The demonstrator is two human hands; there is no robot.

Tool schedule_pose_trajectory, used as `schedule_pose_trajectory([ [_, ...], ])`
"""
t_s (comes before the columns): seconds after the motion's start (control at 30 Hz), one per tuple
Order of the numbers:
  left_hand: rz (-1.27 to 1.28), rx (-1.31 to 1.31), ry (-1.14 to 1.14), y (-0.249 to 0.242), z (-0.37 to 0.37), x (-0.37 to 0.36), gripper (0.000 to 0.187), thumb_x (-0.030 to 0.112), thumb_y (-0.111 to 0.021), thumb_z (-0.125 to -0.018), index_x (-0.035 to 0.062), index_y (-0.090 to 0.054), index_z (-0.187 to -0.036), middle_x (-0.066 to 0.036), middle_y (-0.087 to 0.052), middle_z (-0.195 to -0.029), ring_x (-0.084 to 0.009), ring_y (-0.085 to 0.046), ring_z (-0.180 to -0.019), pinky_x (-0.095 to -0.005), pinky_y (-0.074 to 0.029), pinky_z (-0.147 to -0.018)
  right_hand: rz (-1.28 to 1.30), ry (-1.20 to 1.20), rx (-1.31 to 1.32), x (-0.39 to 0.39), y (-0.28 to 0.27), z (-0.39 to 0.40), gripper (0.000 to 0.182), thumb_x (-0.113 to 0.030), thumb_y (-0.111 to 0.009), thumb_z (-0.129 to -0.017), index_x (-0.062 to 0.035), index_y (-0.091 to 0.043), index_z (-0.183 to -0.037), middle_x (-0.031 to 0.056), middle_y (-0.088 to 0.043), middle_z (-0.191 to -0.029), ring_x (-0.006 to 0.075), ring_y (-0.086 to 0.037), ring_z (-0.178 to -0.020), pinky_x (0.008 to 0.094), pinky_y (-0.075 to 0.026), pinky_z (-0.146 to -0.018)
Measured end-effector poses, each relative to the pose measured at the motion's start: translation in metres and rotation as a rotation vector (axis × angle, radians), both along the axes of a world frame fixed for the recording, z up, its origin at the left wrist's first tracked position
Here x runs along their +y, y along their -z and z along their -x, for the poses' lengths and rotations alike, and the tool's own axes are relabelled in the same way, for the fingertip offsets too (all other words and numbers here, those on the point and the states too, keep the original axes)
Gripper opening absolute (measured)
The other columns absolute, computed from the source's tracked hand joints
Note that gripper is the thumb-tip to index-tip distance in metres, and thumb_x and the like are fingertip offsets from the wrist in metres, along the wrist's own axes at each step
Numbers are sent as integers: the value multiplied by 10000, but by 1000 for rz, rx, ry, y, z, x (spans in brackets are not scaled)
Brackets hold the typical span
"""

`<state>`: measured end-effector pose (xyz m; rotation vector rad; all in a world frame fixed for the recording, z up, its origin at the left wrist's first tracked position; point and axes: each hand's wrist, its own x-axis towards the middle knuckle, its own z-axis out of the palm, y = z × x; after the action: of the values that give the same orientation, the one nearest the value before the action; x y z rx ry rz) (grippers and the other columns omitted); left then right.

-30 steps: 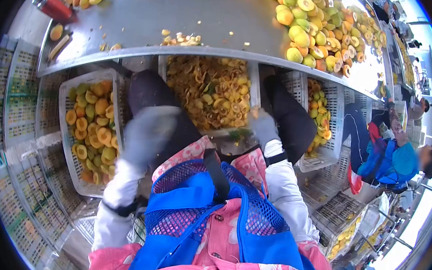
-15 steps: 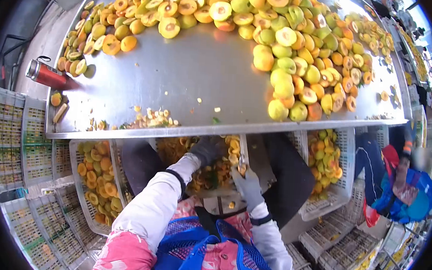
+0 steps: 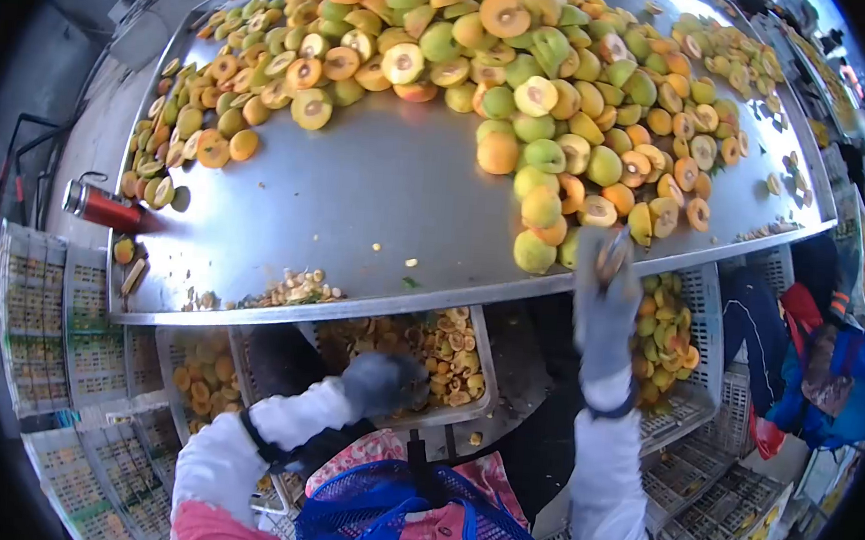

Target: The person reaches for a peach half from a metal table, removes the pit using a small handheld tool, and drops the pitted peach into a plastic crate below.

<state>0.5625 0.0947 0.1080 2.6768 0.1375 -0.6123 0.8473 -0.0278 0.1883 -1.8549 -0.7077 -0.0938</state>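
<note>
My right hand [image 3: 605, 307], in a grey glove, is raised at the table's front edge beside the heap of halved, yellow-green and orange stone fruit [image 3: 600, 166]. Its fingers are closed around a small, shiny metal tool [image 3: 611, 255], blurred by motion; its exact kind does not show. My left hand [image 3: 380, 382], gloved in grey too, hovers over the near side of a crate [image 3: 486, 374] between my legs. Inside that crate lie fruit pieces and trimmings [image 3: 451, 357]. The left fingers are smeared and turned downward, so their grip cannot be made out.
The metal table [image 3: 357, 205] spans the front, with a red flask [image 3: 106, 207] and pale pits [image 3: 296, 289] on it. Fruit-filled crates stand at left [image 3: 168, 357] and right [image 3: 712, 360]. Stacked crates [image 3: 33, 322] flank the left. A person in blue [image 3: 852, 370] sits at right.
My right hand has risen from the crate's right side to the fruit heap, carrying the metal tool. My left hand has pulled back toward me, out of the crate's middle. The view has shifted.
</note>
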Motion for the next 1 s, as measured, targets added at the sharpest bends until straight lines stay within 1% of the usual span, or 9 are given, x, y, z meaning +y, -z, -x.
schedule_pose_trajectory([
  [0.1, 277, -172, -274, -102, -27, 32, 297, 394, -632, -864, 165, -693, -1044, -102, -691, -935, -322, -657, -864, -411, -535, -767, 201, 81, 62, 11, -1, -78, 265, -254, -607, -947, 2, -600, -1013, 170, -649, -866, 256, -646, -754, 349, -511, -702],
  [0.2, 84, -560, -607, -91, -51, 133, 296, 278, -691, -855, 171, -683, -1130, -71, -702, -911, -245, -664, -665, -349, -535, -638, 600, 264, -185, 31, 25, -124, 364, -359, -595, -925, -21, -601, -1063, 209, -657, -959, 374, -652, -836, 435, -519, -752],
  [0.37, -711, -947, -621, -95, -116, 336, 664, 466, -637, -871, 38, -484, -1355, -244, -540, -1294, -388, -507, -1230, -416, -452, -972, 612, 209, -515, 72, 56, -119, 415, -402, -615, -879, -89, -583, -1150, 187, -634, -1097, 419, -626, -925, 468, -516, -776],
  [0.47, -492, -705, -1081, -63, -140, 412, 830, 647, -534, -848, 76, -410, -1438, -233, -457, -1406, -354, -370, -1362, -462, -249, -1136, 637, 26, -216, 76, 31, -102, 370, -383, -615, -879, -103, -602, -1121, 172, -631, -1116, 396, -646, -880, 448, -528, -744],
  [0.57, -619, -491, -980, -79, -177, 368, 833, 668, -510, -848, 108, -400, -1454, -219, -455, -1418, -343, -398, -1349, -477, -183, -1160, 248, -399, 50, 86, 36, -115, 336, -365, -595, -913, -83, -601, -1094, 165, -657, -962, 392, -650, -856, 444, -532, -757],
  [0.73, -101, -692, -845, -60, -151, 374, 775, 552, -648, -838, 103, -438, -1434, -217, -464, -1413, -345, -455, -1313, -382, -367, -1082, 395, -91, -566, 191, -30, -194, 449, -464, -497, -934, -62, -584, -1113, 254, -643, -1014, 445, -623, -918, 471, -524, -811],
  [0.83, 363, -910, -927, -62, -168, 377, 818, 550, -644, -847, 88, -382, -1469, -184, -498, -1371, -244, -560, -1193, -331, -507, -902, 290, 20, -292, 240, -45, -209, 567, -566, -476, -899, -90, -585, -1188, 216, -648, -1086, 417, -616, -1007, 483, -482, -902],
  [0.93, 324, -746, -977, -75, -198, 387, 835, 544, -657, -834, 98, -368, -1478, -161, -464, -1408, -225, -574, -1158, -325, -516, -855, 798, -90, -669, 273, -7, -267, 535, -410, -288, -1012, -119, -394, -1449, 229, -320, -1512, 412, -290, -1392, 400, -228, -1161],
  [1.0, -228, -850, -713, -29, -201, 440, 812, 548, -660, -824, 146, -384, -1473, -185, -524, -1357, -270, -550, -1209, -344, -441, -975, 665, -219, -654, 271, -27, -263, 520, -401, -335, -1009, -80, -440, -1405, 235, -401, -1444, 396, -362, -1339, 390, -279, -1125],
])
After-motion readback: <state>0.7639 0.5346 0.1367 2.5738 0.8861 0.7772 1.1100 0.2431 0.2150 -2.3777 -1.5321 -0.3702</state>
